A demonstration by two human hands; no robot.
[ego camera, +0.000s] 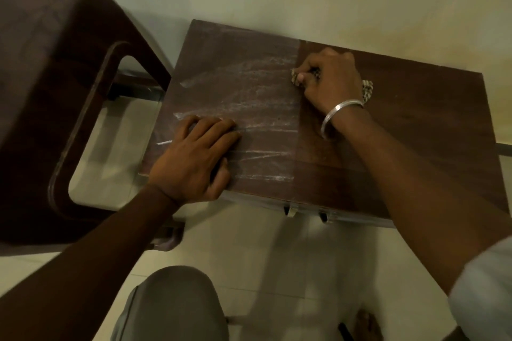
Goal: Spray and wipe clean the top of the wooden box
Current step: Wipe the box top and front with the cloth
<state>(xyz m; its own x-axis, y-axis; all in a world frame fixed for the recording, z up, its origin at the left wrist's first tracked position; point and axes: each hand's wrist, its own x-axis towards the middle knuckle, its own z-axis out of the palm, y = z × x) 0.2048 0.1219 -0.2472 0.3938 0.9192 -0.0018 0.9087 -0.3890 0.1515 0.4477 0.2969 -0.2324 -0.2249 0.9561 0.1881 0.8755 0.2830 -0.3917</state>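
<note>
while box top (388,133) shows pale streaks (249,77), chair (55,63) beside

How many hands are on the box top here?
2. The left hand rests flat near the front-left corner of the wooden box; the right hand grips a cloth near the far edge.

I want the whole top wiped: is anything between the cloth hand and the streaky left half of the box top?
Only the left hand, resting flat on the streaks near the front-left corner of the wooden box. Otherwise nothing visible lies between the right hand, gripping the cloth, and the streaked area.
</note>
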